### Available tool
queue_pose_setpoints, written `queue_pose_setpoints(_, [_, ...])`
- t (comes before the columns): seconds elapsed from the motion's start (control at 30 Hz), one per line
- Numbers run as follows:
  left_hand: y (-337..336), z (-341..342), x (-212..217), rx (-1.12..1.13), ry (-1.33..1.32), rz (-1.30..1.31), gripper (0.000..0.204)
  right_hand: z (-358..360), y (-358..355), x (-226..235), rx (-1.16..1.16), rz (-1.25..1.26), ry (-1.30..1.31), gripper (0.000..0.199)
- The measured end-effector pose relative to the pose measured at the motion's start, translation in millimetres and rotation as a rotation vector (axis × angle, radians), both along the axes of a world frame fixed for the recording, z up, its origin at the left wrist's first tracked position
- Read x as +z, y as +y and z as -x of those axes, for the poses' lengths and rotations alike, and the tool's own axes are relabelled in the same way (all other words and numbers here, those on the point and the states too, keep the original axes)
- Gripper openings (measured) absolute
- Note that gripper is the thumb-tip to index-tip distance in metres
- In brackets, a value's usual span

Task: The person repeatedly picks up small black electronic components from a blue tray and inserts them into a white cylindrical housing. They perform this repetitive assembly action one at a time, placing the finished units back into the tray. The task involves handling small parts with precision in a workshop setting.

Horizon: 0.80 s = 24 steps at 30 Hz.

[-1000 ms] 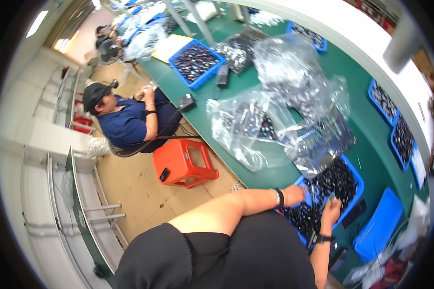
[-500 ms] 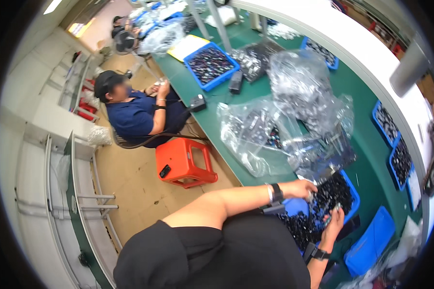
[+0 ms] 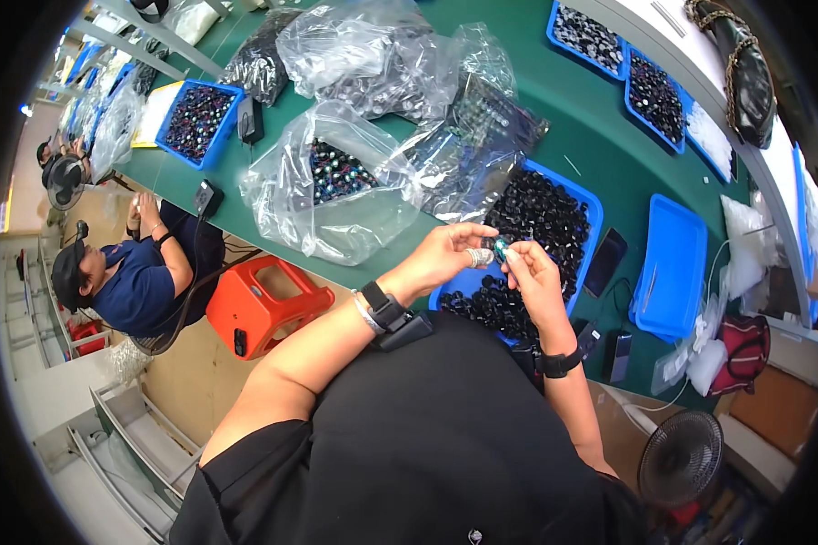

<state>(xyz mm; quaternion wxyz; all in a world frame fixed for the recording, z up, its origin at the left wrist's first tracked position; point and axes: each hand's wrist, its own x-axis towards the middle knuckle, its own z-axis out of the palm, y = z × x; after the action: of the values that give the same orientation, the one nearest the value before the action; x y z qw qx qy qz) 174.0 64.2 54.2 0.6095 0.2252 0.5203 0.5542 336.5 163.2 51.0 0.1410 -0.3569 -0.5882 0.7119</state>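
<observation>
Over a blue tray [image 3: 594,216] heaped with small black parts [image 3: 547,211], my two hands meet. The fingers of my left hand [image 3: 434,262] are closed round a small shiny dark part with a teal glint [image 3: 499,246]. Some silvery, clear-looking pieces [image 3: 480,258] show between those same fingers. From the other side, my right hand [image 3: 540,285] pinches the dark part with thumb and fingertips. Its exact kind is too small to make out. Left of the tray lies an open clear plastic bag [image 3: 277,195] with shiny round beadlike parts [image 3: 336,173] inside.
Flat blue trays [image 3: 671,263] and a dark phone [image 3: 606,261] lie to the right. More filled blue trays [image 3: 654,100] stand at the far right. Bulging clear bags [image 3: 364,54] cover the back. A red stool [image 3: 268,304] and a seated person [image 3: 145,272] are on the left.
My view has swung to the right. My hands, apart over the black parts before, have come together at the small dark part.
</observation>
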Motion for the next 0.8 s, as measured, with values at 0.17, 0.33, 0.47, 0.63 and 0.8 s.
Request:
queue_pose_setpoints(0.17, [-2.5,0.4,-1.5,-0.082,0.047,0.000,0.041,-2.4,1.1,-2.5,0.062,-0.206,-0.048,0.012])
queue_pose_setpoints(0.33, [-3.0,1.0,-4.2,-0.123,0.018,0.025,0.042,-2.9,2.3,0.2,0.097,-0.280,-0.109,0.012])
queue_pose_setpoints(0.47, [-3.9,0.9,-9.8,-0.146,0.040,0.045,0.043,-4.1,4.2,-2.6,0.131,-0.304,-0.111,0.012])
queue_pose_setpoints(0.63, [-3.7,1.4,1.1,-0.145,0.080,0.074,0.044,-3.1,4.3,-3.0,0.155,-0.315,-0.134,0.012])
queue_pose_setpoints(0.8, [-5.5,1.0,-9.6,-0.139,0.054,0.069,0.043,-3.7,2.5,-7.7,0.143,-0.371,-0.113,0.011])
